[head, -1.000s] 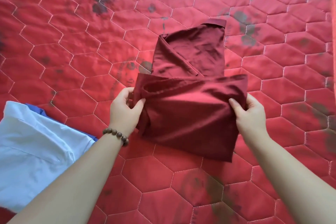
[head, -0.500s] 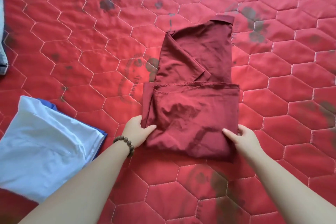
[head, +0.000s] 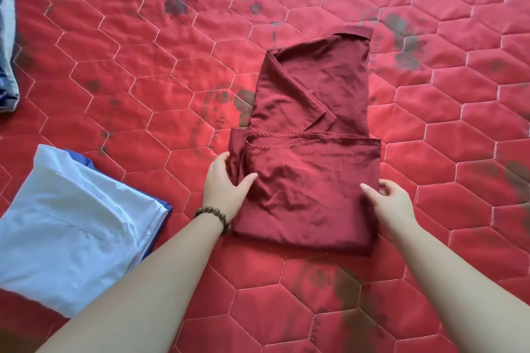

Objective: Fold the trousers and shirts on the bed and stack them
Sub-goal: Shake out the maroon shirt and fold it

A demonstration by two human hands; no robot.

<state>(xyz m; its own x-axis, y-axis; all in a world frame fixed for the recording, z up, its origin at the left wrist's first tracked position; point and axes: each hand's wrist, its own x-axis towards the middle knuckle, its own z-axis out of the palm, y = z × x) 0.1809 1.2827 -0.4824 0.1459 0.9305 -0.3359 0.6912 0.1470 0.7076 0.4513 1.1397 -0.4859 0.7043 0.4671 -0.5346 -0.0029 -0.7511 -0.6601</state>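
My left hand [head: 225,184] grips the left edge of the maroon shirt [head: 308,152], thumb on top of the cloth and fingers curled at the folded edge. My right hand [head: 388,201] holds the right edge in the same grip, thumb lying over the fabric, fingers bent round the side. A beaded bracelet [head: 213,216] sits on my left wrist.

The shirt lies flat on the bed [head: 114,71], around the middle of what I see of it. Its long axis runs from near me toward the far edge, collar end pointing away. The near half is doubled back over itself, its hem lying across the shirt's middle.

I count one maroon shirt under my hands. Toward the bed's near left edge sits one stack: a folded white garment [head: 68,226] on top of a blue garment [head: 160,215] of which only an edge shows. At the far left edge a dark bundle of cloth [head: 7,51] is partly cut off; I cannot tell what it is.
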